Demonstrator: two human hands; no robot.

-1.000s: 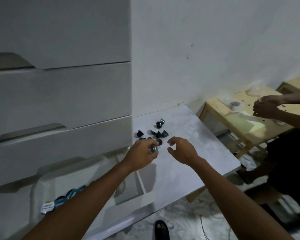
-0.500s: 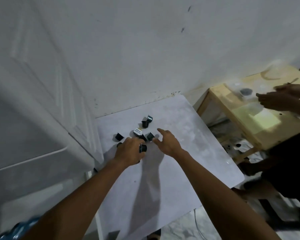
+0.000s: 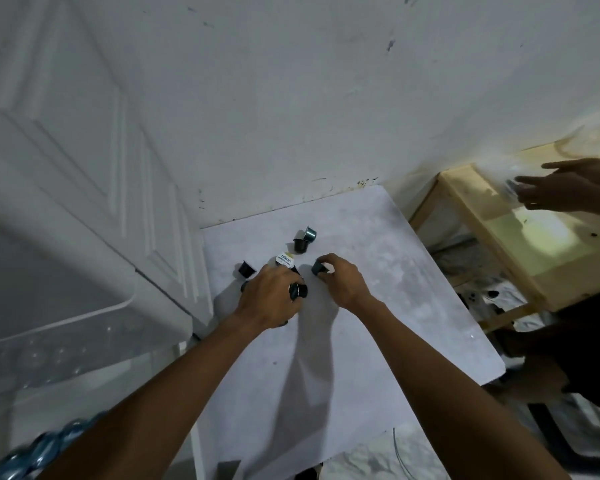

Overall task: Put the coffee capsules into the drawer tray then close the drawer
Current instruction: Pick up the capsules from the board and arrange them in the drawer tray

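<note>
Job partly done. Some blue capsules (image 3: 40,450) seen in open drawer tray (image 3: 84,393), bottom left, blurred. Loose capsules (image 3: 300,244) left on white table (image 3: 361,358). Closing not yet done. Left hand (image 3: 269,301) curled, dark capsule (image 3: 298,291) held in fingers. Right hand (image 3: 345,284) reached forward, second capsule (image 3: 319,268) pinched by fingertips.

A pale wooden table (image 3: 548,268) stood right of the white desk (image 3: 378,271), another person's hands (image 3: 561,192) above it, a scuffed wall (image 3: 291,98) behind.
</note>
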